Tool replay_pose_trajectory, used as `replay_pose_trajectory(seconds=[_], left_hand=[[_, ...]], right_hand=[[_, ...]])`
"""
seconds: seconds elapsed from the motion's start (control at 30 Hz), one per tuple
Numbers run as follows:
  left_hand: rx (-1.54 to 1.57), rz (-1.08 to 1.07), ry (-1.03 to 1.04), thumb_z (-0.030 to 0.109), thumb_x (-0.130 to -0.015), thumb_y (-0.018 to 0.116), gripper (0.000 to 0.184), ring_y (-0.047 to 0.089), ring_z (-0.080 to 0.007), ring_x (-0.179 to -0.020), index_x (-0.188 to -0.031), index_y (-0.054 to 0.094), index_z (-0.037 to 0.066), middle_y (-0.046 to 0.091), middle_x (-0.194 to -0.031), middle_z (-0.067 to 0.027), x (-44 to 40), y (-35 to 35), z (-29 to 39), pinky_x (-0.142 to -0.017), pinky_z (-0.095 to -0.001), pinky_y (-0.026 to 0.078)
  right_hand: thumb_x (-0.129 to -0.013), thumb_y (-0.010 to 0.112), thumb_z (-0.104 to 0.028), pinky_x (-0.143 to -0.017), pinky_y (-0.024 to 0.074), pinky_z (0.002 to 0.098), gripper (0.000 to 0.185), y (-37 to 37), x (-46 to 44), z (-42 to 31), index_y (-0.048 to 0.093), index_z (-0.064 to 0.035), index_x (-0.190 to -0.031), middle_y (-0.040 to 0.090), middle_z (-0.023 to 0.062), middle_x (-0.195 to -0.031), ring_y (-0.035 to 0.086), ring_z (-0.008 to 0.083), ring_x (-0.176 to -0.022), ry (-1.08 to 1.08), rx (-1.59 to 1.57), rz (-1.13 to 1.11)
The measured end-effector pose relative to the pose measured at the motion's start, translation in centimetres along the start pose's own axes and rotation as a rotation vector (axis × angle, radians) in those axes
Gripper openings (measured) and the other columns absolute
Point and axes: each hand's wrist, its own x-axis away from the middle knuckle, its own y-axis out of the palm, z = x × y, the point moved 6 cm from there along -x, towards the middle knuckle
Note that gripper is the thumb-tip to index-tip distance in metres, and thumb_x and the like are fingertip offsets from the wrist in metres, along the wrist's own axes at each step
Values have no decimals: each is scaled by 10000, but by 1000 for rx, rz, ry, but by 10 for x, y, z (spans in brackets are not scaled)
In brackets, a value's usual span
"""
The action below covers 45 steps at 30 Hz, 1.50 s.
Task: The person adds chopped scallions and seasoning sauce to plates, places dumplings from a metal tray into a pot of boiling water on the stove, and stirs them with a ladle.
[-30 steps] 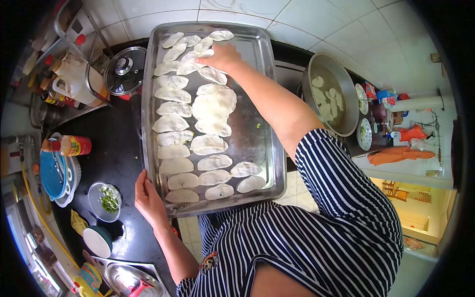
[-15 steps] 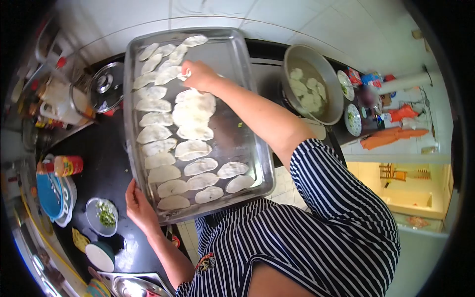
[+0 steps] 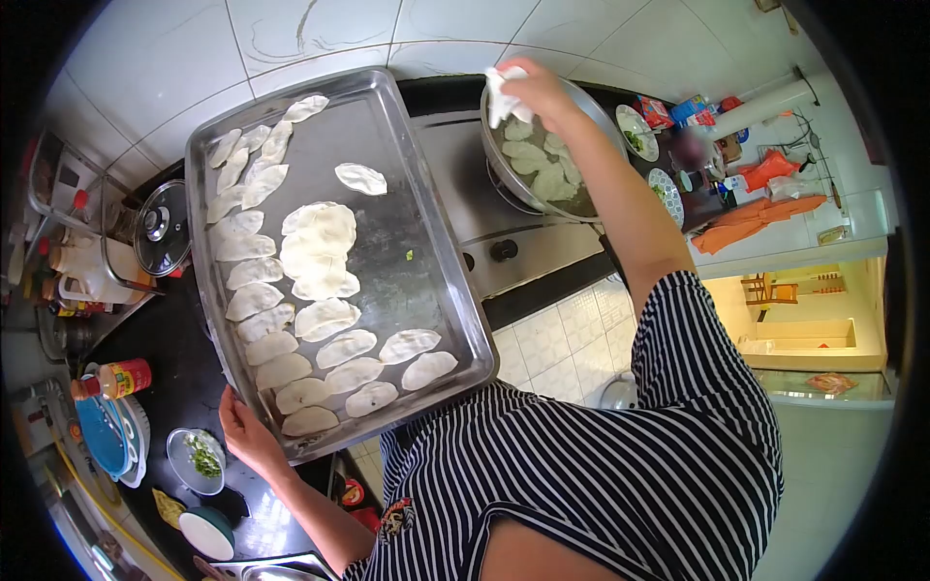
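Note:
My left hand [image 3: 254, 438] grips the near left edge of a large metal tray [image 3: 387, 281], with the underside of the hold hidden. Raw white dumplings [image 3: 320, 237] lie on the tray, in a column along the left, a stacked cluster in the middle and a few near the front. One single dumpling [image 3: 360, 178] rests apart in the upper part. My right hand [image 3: 539, 92] is closed on white dumplings [image 3: 502, 99], above the far left rim of a wide metal pot [image 3: 605, 131]. Inside the pot, several dumplings [image 3: 542, 167] sit in cloudy liquid.
The pot stands on a stove [image 3: 523, 247] against the tiled wall. Left of the tray are a glass lid [image 3: 162, 228], a bowl of chopped greens [image 3: 197, 460] and a seasoning bottle [image 3: 126, 378]. Two patterned plates [image 3: 666, 194] stand right of the pot.
My right hand has moved from the tray rightward to the pot, carrying dumplings. The tray has shifted left and turned slightly in view. A lone dumpling now shows in its upper part.

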Motion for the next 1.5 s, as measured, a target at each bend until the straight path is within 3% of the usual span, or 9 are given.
replay_pose_trajectory(seconds=[0.43, 0.57, 0.63, 0.8, 0.87, 0.9, 0.97, 1.2, 1.5], left_hand=[[-92, 28, 18, 86, -955, 507, 321, 657, -262, -1020, -1244, 618, 1, 678, -1163, -172, 7, 7, -1, -893, -342, 490], [21, 34, -49, 57, -936, 525, 342, 645, -229, -1001, -1263, 600, -10, 672, -1168, -162, 8, 11, -20, -902, -328, 486], [-21, 16, -39, 48, -940, 528, 330, 640, -205, -1000, -1254, 601, -20, 672, -1160, -146, 8, 7, -5, -900, -313, 487], [211, -76, -136, 71, -972, 544, 324, 620, -140, -977, -1284, 590, -1, 673, -1145, -103, 6, 6, -25, -875, -268, 483], [222, -114, -169, 79, -972, 543, 334, 622, -132, -956, -1295, 585, 5, 680, -1124, -107, 6, 6, -25, -860, -264, 485], [225, -154, -231, 87, -970, 544, 340, 623, -131, -950, -1300, 583, 12, 684, -1114, -109, 8, 6, -22, -857, -264, 485], [198, -144, -233, 93, -966, 549, 349, 628, -141, -957, -1305, 581, 20, 686, -1113, -118, 9, 0, -2, -862, -271, 486], [177, -103, -183, 91, -938, 561, 381, 664, -204, -972, -1314, 578, 41, 695, -1082, -168, 8, -4, -4, -879, -315, 495], [206, -192, -328, 82, -942, 549, 388, 642, -180, -1002, -1327, 565, 36, 683, -1100, -169, 5, -11, 7, -894, -308, 481]], right_hand=[[-862, 548, -96, -878, 508, 429, 332, -73, -29, 76, 720, -237, -1110, 685, 97, -1087, 623, 333, -1006, -268, 1351, 182], [-843, 554, -128, -844, 505, 502, 172, -101, -21, 48, 722, -89, -856, 676, 148, -1008, 598, 343, -1056, -363, 1633, 332], [-870, 578, -236, -969, 432, 539, 312, -96, -18, 15, 662, -121, -1147, 573, 147, -1292, 493, 324, -1245, -179, 1729, 391], [-916, 550, -268, -988, 453, 464, 404, -26, -14, -77, 588, -154, -1301, 526, 145, -1380, 481, 334, -1278, -468, 1520, 509], [-917, 593, -315, -974, 460, 403, 416, 33, -30, -84, 593, -132, -1291, 592, 141, -1292, 547, 296, -1204, -734, 978, 25], [-919, 622, -356, -944, 468, 350, 428, 87, -2, -97, 607, -105, -1266, 640, 128, -1201, 607, 241, -1090, -404, 704, -155], [-938, 612, -371, -903, 485, 340, 430, 178, 16, -95, 606, -88, -1262, 666, 111, -1135, 626, 204, -1014, -446, 636, -493], [-855, 679, -344, -978, 458, 411, 473, 394, 33, -47, 614, -71, -1235, 616, 171, -1233, 571, 344, -1161, -580, 763, -667], [-715, 756, -550, -1005, 437, 454, 767, 472, 35, -60, 557, -93, -1297, 517, 144, -1329, 465, 331, -1269, -537, 1014, -606]])
